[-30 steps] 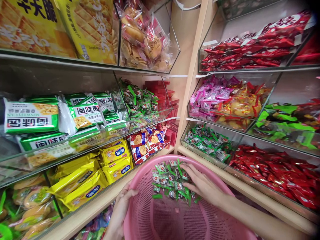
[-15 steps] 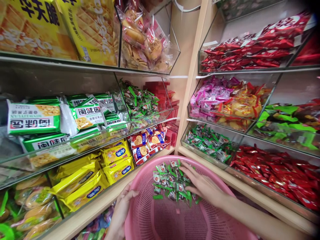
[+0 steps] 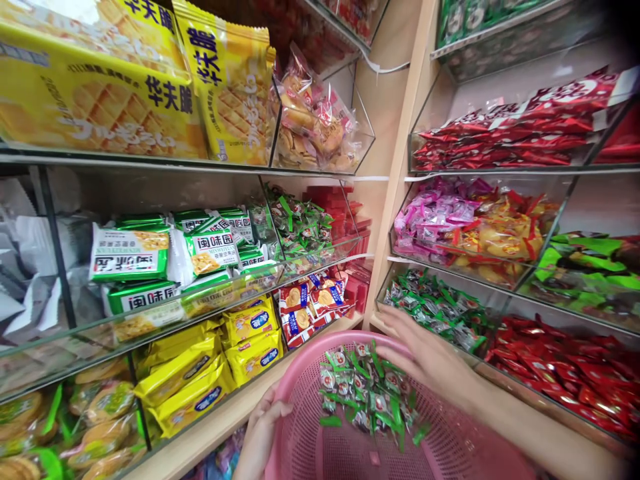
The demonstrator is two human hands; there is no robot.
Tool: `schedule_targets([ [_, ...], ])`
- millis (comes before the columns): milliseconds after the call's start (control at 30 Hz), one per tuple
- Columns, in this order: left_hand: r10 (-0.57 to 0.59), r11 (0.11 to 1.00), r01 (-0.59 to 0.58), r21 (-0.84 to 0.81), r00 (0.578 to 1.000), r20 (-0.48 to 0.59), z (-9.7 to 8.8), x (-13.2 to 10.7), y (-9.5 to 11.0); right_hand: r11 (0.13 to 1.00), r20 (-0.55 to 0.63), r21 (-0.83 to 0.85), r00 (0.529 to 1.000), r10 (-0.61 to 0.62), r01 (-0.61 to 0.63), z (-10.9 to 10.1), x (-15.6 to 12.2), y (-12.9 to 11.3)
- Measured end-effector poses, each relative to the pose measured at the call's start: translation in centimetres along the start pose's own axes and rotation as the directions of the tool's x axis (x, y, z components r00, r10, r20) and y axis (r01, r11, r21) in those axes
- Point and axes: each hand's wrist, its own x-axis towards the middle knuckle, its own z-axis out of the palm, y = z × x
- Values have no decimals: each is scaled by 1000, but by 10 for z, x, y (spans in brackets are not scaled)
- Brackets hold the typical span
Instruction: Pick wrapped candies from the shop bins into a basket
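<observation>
Left hand (image 3: 266,421) clamped on the left rim of the pink perforated plastic basket (image 3: 299,437), thumb over the edge; right hand (image 3: 425,360), blurred, above the far-right rim, fingers extended and loosely apart; green-and-clear wrapped candies (image 3: 367,390) lie heaped inside the basket, toward its far side.

Smooth plastic basket (image 3: 350,457), glossy wrappers (image 3: 367,390), matt wood ledge (image 3: 220,417)
</observation>
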Motion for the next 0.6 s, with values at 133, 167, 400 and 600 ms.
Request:
schedule_targets([
  [133,14,1000,-15,22,999,32,-2,1,0,992,-272,83,960,-66,92,-40,72,-30],
  [167,16,999,-17,31,999,30,-2,0,1,988,-304,121,951,-58,99,-46,92,-36],
  [400,37,998,-36,60,999,-8,1,-3,7,954,-73,291,993,91,-66,-48,200,-72],
  [600,27,997,-28,74,1000,16,-3,2,8,908,302,301,933,198,-290,-46,221,-87],
])
